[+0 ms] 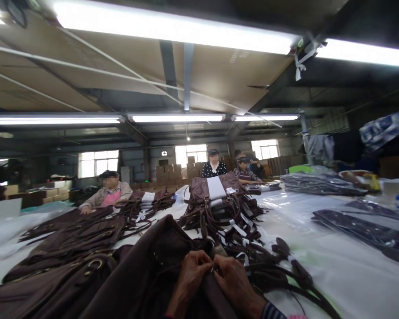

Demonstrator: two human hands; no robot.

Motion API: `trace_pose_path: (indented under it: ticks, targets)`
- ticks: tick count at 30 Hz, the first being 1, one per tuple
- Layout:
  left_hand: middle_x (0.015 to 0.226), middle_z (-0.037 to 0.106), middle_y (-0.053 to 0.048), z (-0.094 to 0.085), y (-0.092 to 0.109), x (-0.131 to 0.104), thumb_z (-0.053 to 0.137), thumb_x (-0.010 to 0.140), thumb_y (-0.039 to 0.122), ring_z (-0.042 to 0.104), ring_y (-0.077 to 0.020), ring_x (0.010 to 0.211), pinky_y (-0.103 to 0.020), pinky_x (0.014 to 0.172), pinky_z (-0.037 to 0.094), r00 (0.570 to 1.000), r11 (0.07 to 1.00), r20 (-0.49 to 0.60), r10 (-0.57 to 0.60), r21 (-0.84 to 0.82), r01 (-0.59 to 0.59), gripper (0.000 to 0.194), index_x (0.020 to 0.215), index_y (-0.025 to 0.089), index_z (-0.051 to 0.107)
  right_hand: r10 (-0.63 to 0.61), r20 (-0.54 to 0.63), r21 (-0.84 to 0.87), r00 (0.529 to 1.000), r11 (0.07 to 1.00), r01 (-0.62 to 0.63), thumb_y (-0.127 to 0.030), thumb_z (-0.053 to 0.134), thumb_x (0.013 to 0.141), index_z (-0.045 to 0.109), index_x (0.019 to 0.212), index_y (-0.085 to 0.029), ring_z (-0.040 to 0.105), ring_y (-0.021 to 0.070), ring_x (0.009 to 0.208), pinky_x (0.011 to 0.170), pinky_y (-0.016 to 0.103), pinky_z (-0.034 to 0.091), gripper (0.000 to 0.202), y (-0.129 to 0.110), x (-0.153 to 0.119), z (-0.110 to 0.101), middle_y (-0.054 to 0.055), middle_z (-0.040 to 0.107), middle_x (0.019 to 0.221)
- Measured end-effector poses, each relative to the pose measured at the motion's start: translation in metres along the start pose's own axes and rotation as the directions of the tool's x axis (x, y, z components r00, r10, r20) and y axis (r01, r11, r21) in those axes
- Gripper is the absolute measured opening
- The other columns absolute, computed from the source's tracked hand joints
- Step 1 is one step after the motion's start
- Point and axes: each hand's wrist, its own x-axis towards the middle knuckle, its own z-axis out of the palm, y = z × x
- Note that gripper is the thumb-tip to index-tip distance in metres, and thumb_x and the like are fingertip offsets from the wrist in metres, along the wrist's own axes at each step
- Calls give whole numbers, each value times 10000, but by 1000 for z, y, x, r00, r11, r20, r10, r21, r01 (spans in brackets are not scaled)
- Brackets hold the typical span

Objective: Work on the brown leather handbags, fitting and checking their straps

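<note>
A dark brown bag (139, 261) lies directly before me on the table, its top edge raised into a peak. My left hand (194, 270) is closed in a pinch at the bag's edge. Right beside it my right hand (232, 277) pinches too, and the fingertips of both nearly meet. Something small and pale shows between them, too little to name. Brown straps (286, 274) with white tags are heaped to the right of my hands.
More brown bags (69, 266) lie in rows at left. A stack of bags (199, 188) with white wrapping stands ahead. Plastic-wrapped goods (319, 181) are piled at right on the white-covered table (319, 257). Several people work across it, one (111, 190) at left.
</note>
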Motion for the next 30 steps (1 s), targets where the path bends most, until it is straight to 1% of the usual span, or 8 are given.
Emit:
trace_pose_path:
  ticks: [3,7,11,14,19,23,27,30]
  targets:
    - [738,712,-48,-1,-2,0,619,577,158,636,-222,802,-279,698,414,999,998,35,-12,-66,14,210,721,139,770,4,13,-4,1000,1000,-4,-181,555,885,675,890,-197,692,223,872,671,277,342,121,-2,0,1,53,741,888]
    - [633,652,-21,2,-7,4,621,533,155,590,-190,675,-268,615,387,1000,981,-6,-26,-194,24,188,692,133,720,-4,15,30,1000,1000,3,-195,553,883,674,889,-204,703,223,867,667,270,355,121,-5,-2,-5,48,744,885]
    - [605,584,19,5,-11,10,604,511,158,520,-140,614,-249,603,379,1000,894,-19,-10,-447,1,173,683,152,616,-19,-10,136,1000,991,20,-141,547,853,665,1096,-249,705,210,912,735,255,395,291,-8,-6,-13,21,749,941]
    - [624,556,25,8,-12,14,621,517,181,488,-120,616,-237,605,369,997,855,-64,38,-515,-66,147,656,154,580,-39,-29,183,999,982,43,-164,532,882,672,1101,-264,702,204,905,743,251,405,278,-5,-6,-13,15,748,937]
    - [612,521,32,9,-6,15,737,560,298,453,-110,596,-235,597,355,993,848,-97,66,-519,-107,250,653,156,554,-25,-59,240,998,970,38,-220,474,954,690,902,-241,678,180,824,713,242,395,223,5,-1,-2,11,721,825]
    - [683,582,3,4,2,10,760,586,372,537,-152,674,-260,658,419,994,892,-84,63,-442,-94,299,719,156,602,40,-94,251,995,968,-15,-205,513,936,668,856,-219,657,197,839,737,266,386,174,7,-2,6,19,709,820]
    - [888,707,-64,-3,4,6,673,649,341,626,-245,918,-326,846,467,989,960,30,146,-247,-134,305,885,152,713,45,-142,386,989,922,13,-215,490,951,642,869,-219,644,177,842,758,260,390,173,8,-3,5,6,698,847]
    - [882,734,-61,-6,4,3,613,648,283,625,-265,967,-345,886,445,986,987,106,127,-113,-115,282,856,163,762,51,-170,473,984,880,36,-254,479,958,588,832,-213,615,153,756,686,244,379,172,8,-3,3,-14,650,780]
